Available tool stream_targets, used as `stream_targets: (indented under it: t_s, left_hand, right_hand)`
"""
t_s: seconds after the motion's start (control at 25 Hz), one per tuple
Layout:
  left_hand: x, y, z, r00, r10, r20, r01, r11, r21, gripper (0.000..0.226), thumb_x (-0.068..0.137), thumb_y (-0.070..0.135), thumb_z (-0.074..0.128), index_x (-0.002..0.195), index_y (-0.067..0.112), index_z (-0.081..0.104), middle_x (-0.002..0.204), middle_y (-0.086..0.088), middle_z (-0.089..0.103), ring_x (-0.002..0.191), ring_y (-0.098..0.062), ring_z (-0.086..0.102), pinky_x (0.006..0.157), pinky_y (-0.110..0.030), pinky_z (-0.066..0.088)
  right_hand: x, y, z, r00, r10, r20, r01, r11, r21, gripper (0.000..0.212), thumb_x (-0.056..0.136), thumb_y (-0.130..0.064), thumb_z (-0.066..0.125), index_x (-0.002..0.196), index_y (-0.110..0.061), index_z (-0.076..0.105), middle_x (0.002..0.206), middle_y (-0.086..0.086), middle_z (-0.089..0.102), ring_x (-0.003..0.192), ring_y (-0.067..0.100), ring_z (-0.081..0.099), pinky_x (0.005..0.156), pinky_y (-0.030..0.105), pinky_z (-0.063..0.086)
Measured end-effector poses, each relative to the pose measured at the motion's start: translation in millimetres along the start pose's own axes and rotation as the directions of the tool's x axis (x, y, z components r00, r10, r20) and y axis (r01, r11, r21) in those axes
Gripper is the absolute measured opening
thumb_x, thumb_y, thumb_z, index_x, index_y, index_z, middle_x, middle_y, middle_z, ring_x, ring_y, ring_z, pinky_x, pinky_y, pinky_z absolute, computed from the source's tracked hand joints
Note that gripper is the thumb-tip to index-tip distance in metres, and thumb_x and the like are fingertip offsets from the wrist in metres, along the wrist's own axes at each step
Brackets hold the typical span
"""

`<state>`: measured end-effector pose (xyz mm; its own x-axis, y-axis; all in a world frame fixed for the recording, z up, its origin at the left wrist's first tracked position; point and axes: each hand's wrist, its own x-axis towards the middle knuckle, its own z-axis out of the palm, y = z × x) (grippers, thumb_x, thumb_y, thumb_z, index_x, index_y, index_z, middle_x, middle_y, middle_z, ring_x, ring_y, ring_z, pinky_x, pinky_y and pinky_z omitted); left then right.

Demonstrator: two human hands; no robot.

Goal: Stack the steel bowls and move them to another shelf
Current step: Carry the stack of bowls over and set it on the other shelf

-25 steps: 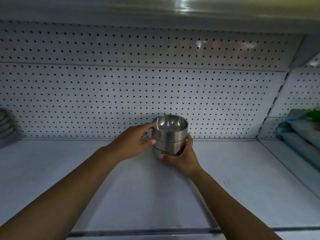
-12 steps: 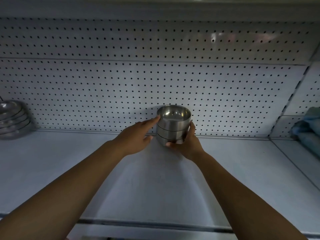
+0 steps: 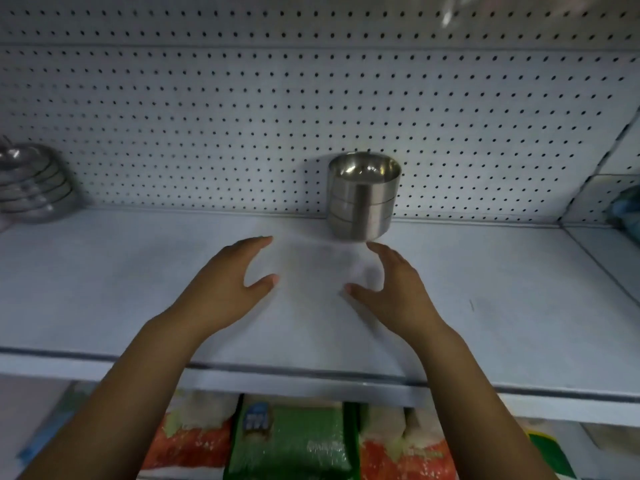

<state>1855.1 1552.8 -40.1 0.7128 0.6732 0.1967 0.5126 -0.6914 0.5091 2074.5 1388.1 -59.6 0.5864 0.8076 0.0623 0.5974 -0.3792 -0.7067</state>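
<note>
A stack of steel bowls [image 3: 362,199] stands upright at the back of the white shelf [image 3: 138,292], against the pegboard wall. My left hand [image 3: 228,285] hovers over the shelf in front and to the left of the stack, fingers spread, holding nothing. My right hand [image 3: 394,289] is just in front of the stack, also spread and empty, its fingertips a short gap from the lowest bowl. Neither hand touches the bowls.
A pile of steel plates [image 3: 31,183] sits at the shelf's far left. Blue cloth [image 3: 625,213] lies in the neighbouring bay at right. Below the shelf's front edge are green and orange food bags [image 3: 294,441].
Both hands have let go of the bowl stack, which now rests at the back of the shelf, and have pulled back toward me. The camera has tilted down.
</note>
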Motion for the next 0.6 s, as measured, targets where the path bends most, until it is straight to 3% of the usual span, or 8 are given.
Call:
stream_targets:
  t_s: [0.16, 0.32, 0.4, 0.48, 0.6]
  left_hand:
    - [-90, -19, -21, 0.964, -0.162, -0.21, 0.133, 0.981, -0.144, 0.06, 0.091, 0.038, 0.07, 0.147, 0.033, 0.049, 0.143, 0.023, 0.046, 0.129, 0.005, 0.04, 0.109, -0.019, 0.03]
    - [-199, -56, -38, 0.857, -0.382, -0.347, 0.354, 0.924, -0.144, 0.056, 0.088, 0.027, 0.076, 0.141, 0.026, 0.058, 0.137, 0.01, 0.056, 0.118, 0.0, 0.047, 0.1, -0.011, 0.031]
    - [-261, -71, -52, 0.776, -0.484, -0.405, 0.475, 0.87, -0.13, 0.055, 0.088, 0.026, 0.076, 0.14, 0.022, 0.059, 0.132, 0.01, 0.057, 0.114, -0.004, 0.052, 0.095, -0.007, 0.03]
    - [-329, -76, -63, 0.684, -0.571, -0.453, 0.589, 0.799, -0.117, 0.055, 0.089, 0.029, 0.074, 0.14, 0.02, 0.058, 0.136, 0.007, 0.06, 0.124, -0.015, 0.055, 0.102, -0.019, 0.034]
    - [-444, -70, -75, 0.446, -0.733, -0.514, 0.756, 0.616, -0.221, 0.055, 0.089, 0.031, 0.074, 0.141, 0.023, 0.057, 0.141, 0.003, 0.061, 0.131, -0.019, 0.054, 0.106, -0.026, 0.034]
  right_hand:
    - [-38, -41, 21, 0.987, -0.163, -0.004, 0.163, 0.986, 0.04, 0.076, 0.092, -0.046, 0.075, 0.157, -0.032, 0.038, 0.16, -0.012, 0.042, 0.148, 0.009, 0.036, 0.11, 0.016, 0.023]
    - [-69, -103, 70, 0.916, -0.383, 0.124, 0.371, 0.923, 0.104, 0.067, 0.094, -0.044, 0.074, 0.153, -0.033, 0.044, 0.156, -0.015, 0.044, 0.145, 0.004, 0.035, 0.112, 0.015, 0.025]
    - [-92, -136, 107, 0.844, -0.478, 0.244, 0.448, 0.878, 0.172, 0.061, 0.094, -0.038, 0.075, 0.149, -0.03, 0.05, 0.152, -0.015, 0.048, 0.143, 0.005, 0.039, 0.114, 0.016, 0.027]
    - [-122, -164, 148, 0.773, -0.521, 0.361, 0.46, 0.853, 0.247, 0.053, 0.092, -0.028, 0.078, 0.142, -0.027, 0.058, 0.136, -0.02, 0.053, 0.133, 0.006, 0.047, 0.111, 0.019, 0.034]
    - [-186, -207, 213, 0.615, -0.597, 0.515, 0.496, 0.8, 0.336, 0.047, 0.09, -0.025, 0.08, 0.134, -0.025, 0.063, 0.13, -0.019, 0.057, 0.124, 0.003, 0.05, 0.111, 0.028, 0.041]
